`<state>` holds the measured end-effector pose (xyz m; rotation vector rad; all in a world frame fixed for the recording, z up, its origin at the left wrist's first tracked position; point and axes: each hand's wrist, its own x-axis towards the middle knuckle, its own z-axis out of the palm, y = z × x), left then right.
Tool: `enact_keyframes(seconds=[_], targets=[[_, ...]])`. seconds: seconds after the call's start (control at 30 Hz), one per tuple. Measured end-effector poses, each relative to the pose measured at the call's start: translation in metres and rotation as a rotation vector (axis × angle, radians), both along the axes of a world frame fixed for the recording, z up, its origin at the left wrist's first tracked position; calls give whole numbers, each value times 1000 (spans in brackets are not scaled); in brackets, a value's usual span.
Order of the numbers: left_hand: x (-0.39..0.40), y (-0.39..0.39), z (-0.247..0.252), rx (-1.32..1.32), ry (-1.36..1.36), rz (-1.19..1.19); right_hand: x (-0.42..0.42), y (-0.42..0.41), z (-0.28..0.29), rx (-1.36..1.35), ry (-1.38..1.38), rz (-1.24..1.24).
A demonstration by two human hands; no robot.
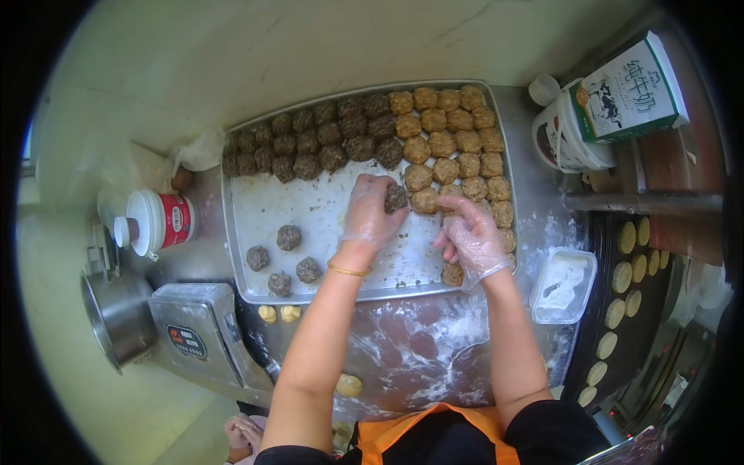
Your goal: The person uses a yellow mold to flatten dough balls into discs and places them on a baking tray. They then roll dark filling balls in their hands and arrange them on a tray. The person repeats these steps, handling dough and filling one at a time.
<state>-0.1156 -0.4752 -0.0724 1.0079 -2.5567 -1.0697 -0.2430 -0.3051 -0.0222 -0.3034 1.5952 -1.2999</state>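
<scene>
A large metal tray (314, 197) lies before me. Dark filling balls (306, 167) stand in rows along its far side, and light brown filling balls (467, 141) fill its right part. My left hand (374, 212), in a clear plastic glove, has its fingers around a dark speckled ball (396, 199) beside the light brown ones. My right hand (471, 235), gloved too, hovers over the light brown balls at the right with its fingers partly bent; I see nothing held in it. Several loose dark balls (288, 238) sit at the tray's near left.
Small dough pieces (349, 385) lie on the floured metal table (407, 349). To the right are a plastic tub of flour (562, 285), a dark baking tray with pale discs (614, 314), a bucket (552, 131) and a milk carton (630, 93). Leftward stand a scale (195, 334), a tub (160, 221) and a pot (119, 319). Another person's hands (244, 433) show bottom left.
</scene>
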Motion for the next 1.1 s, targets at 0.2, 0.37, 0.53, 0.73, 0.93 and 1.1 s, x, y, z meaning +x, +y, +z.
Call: enact_keyframes(seconds=[0.2, 0.37, 0.53, 0.73, 0.93, 1.1], targets=[[9, -2, 4, 35, -31, 18, 16, -2, -6, 69, 49, -13], [27, -10, -1, 440, 130, 49, 23, -14, -21, 0, 94, -52], [45, 14, 56, 928, 430, -32, 29, -40, 11, 109, -556, -224], [42, 65, 96, -369, -146, -289, 63, -50, -4, 38, -657, -352], [78, 103, 74, -374, -223, -365, 102, -26, -39, 22, -778, -335], [91, 77, 79, -118, -210, -317, 105, -28, -20, 120, -950, -309]])
